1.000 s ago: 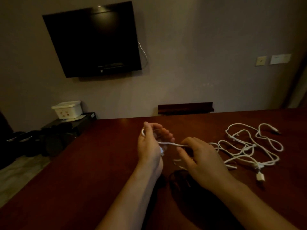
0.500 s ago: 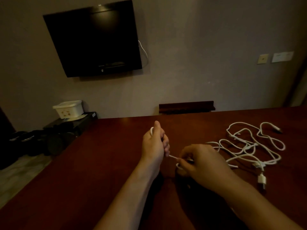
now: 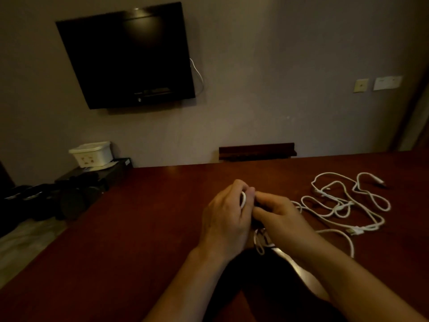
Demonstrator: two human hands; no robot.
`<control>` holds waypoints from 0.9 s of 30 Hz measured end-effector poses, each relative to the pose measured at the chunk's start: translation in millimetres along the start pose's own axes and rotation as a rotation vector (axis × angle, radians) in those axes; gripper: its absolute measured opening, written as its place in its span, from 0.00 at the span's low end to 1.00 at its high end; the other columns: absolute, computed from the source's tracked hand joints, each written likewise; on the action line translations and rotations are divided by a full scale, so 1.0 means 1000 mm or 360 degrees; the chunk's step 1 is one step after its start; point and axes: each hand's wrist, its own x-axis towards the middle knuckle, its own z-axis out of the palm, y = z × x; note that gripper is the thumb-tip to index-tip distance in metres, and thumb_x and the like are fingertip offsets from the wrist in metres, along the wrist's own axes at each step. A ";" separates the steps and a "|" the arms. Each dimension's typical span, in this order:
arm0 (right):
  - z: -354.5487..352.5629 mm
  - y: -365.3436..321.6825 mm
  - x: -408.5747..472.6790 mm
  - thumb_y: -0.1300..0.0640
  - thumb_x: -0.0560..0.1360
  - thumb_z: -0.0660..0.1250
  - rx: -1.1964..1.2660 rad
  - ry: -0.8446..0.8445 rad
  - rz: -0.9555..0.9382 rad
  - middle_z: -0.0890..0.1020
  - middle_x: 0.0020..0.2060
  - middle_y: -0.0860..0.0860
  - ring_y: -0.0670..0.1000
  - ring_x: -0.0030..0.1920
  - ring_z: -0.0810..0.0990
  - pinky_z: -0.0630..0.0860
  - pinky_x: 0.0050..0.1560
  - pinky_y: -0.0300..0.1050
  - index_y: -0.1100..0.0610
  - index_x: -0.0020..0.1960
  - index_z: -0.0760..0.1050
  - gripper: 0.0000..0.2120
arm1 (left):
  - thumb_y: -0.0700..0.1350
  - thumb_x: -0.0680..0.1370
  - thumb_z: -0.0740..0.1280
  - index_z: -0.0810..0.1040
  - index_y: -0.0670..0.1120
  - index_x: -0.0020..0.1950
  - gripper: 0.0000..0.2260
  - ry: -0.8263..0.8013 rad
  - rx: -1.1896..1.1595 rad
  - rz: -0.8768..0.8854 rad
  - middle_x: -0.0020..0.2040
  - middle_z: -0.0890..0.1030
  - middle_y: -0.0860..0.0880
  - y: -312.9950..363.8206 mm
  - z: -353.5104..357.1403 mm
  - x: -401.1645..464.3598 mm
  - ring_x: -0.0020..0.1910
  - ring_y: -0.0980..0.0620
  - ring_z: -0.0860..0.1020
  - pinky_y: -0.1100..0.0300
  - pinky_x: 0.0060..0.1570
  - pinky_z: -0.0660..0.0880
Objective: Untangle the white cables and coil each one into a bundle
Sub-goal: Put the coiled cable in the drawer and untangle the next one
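— How many cables do you count?

— The white cables (image 3: 341, 205) lie in one tangle on the dark red table (image 3: 144, 228), right of the hands, so an exact count is beyond me. At least three plug ends show: one far right at the back, one at the tangle's near edge, one more small one inside the loops. One strand runs from the tangle to the hands.

— And the hands?

— Two, both bare, meeting above the table's middle. The left hand (image 3: 224, 219) has its back to the camera, fingers curled round a small white loop of cable showing between thumb and forefinger. The right hand (image 3: 278, 217) touches it fingertip to fingertip, fingers bent and pinching the same cable. A few coiled turns hang below, between the wrists.

— Anything else around?

— One dark television (image 3: 126, 56) on the wall, one white lidded box (image 3: 91, 154) on a low black stand at left, two wall plates (image 3: 376, 83) at right.
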 end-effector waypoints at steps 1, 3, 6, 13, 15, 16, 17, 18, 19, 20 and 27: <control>0.001 0.000 0.000 0.61 0.85 0.60 -0.0011 -0.0012 -0.0022 0.87 0.50 0.47 0.47 0.53 0.86 0.84 0.54 0.46 0.50 0.59 0.83 0.14 | 0.62 0.86 0.49 0.71 0.54 0.47 0.18 0.0034 0.0027 0.0012 0.39 0.74 0.56 0.000 0.000 0.000 0.37 0.56 0.74 0.57 0.33 0.71; 0.003 0.003 0.001 0.60 0.84 0.63 -0.0110 0.0058 -0.0078 0.87 0.51 0.48 0.47 0.53 0.86 0.84 0.55 0.48 0.49 0.60 0.81 0.11 | 0.60 0.86 0.49 0.71 0.54 0.44 0.19 0.0077 0.0029 -0.0018 0.38 0.74 0.55 0.000 0.000 0.000 0.37 0.55 0.74 0.57 0.34 0.70; -0.003 0.005 0.005 0.58 0.81 0.70 -0.0439 0.0196 -0.0034 0.85 0.49 0.48 0.46 0.47 0.86 0.86 0.50 0.50 0.46 0.59 0.77 0.10 | 0.59 0.87 0.52 0.69 0.54 0.40 0.19 0.0167 0.0019 -0.0241 0.37 0.72 0.54 -0.005 0.000 0.005 0.36 0.55 0.73 0.59 0.35 0.68; -0.011 0.006 -0.001 0.43 0.82 0.65 -0.1976 0.0068 0.0138 0.81 0.44 0.42 0.41 0.45 0.80 0.81 0.52 0.41 0.44 0.55 0.78 0.07 | 0.60 0.87 0.54 0.74 0.48 0.40 0.23 0.0559 -0.0363 -0.0975 0.33 0.72 0.52 -0.004 -0.017 0.017 0.30 0.59 0.71 0.64 0.30 0.65; -0.012 0.007 0.000 0.40 0.82 0.63 -0.2048 0.0148 0.0016 0.80 0.46 0.40 0.40 0.50 0.79 0.76 0.66 0.47 0.43 0.60 0.76 0.11 | 0.60 0.87 0.53 0.78 0.46 0.48 0.23 0.0601 -0.0554 -0.1209 0.40 0.76 0.50 -0.010 -0.018 0.021 0.40 0.53 0.76 0.57 0.39 0.69; -0.011 0.007 0.000 0.38 0.81 0.63 -0.1921 0.0125 -0.0064 0.79 0.49 0.38 0.40 0.54 0.77 0.73 0.70 0.50 0.41 0.63 0.74 0.13 | 0.60 0.87 0.53 0.77 0.46 0.48 0.22 0.0563 -0.0623 -0.1241 0.41 0.76 0.49 -0.011 -0.016 0.022 0.42 0.50 0.76 0.53 0.42 0.70; -0.009 0.006 -0.001 0.37 0.80 0.63 -0.1684 0.0091 -0.0173 0.78 0.52 0.36 0.38 0.56 0.76 0.73 0.70 0.50 0.39 0.64 0.73 0.15 | 0.60 0.87 0.54 0.76 0.47 0.46 0.21 0.0517 -0.0708 -0.1227 0.41 0.75 0.50 -0.011 -0.013 0.021 0.41 0.49 0.75 0.51 0.43 0.70; -0.004 0.005 -0.002 0.37 0.79 0.62 -0.1396 0.0067 -0.0279 0.79 0.51 0.35 0.39 0.54 0.78 0.77 0.64 0.49 0.38 0.63 0.73 0.14 | 0.61 0.86 0.56 0.75 0.48 0.45 0.21 0.0473 -0.0826 -0.1202 0.39 0.74 0.50 -0.008 -0.012 0.021 0.40 0.49 0.73 0.51 0.42 0.70; 0.001 0.005 -0.003 0.39 0.79 0.61 -0.1127 0.0058 -0.0367 0.80 0.49 0.35 0.40 0.51 0.80 0.80 0.56 0.46 0.38 0.59 0.75 0.11 | 0.61 0.86 0.57 0.74 0.48 0.45 0.20 0.0419 -0.0991 -0.1199 0.38 0.73 0.51 -0.005 -0.011 0.021 0.38 0.51 0.72 0.52 0.41 0.70; 0.005 0.005 -0.004 0.42 0.81 0.61 -0.0946 0.0069 -0.0429 0.81 0.47 0.37 0.42 0.47 0.81 0.81 0.49 0.46 0.39 0.57 0.76 0.08 | 0.61 0.86 0.59 0.74 0.48 0.46 0.18 0.0348 -0.1209 -0.1218 0.37 0.72 0.52 0.000 -0.012 0.020 0.36 0.52 0.71 0.55 0.38 0.69; 0.007 0.010 -0.003 0.53 0.83 0.63 -0.0624 0.0262 -0.0478 0.81 0.44 0.45 0.46 0.46 0.81 0.80 0.45 0.45 0.47 0.51 0.81 0.07 | 0.59 0.87 0.55 0.83 0.42 0.58 0.25 -0.0087 -0.1982 -0.1366 0.44 0.81 0.45 0.012 -0.019 0.019 0.40 0.50 0.80 0.58 0.39 0.79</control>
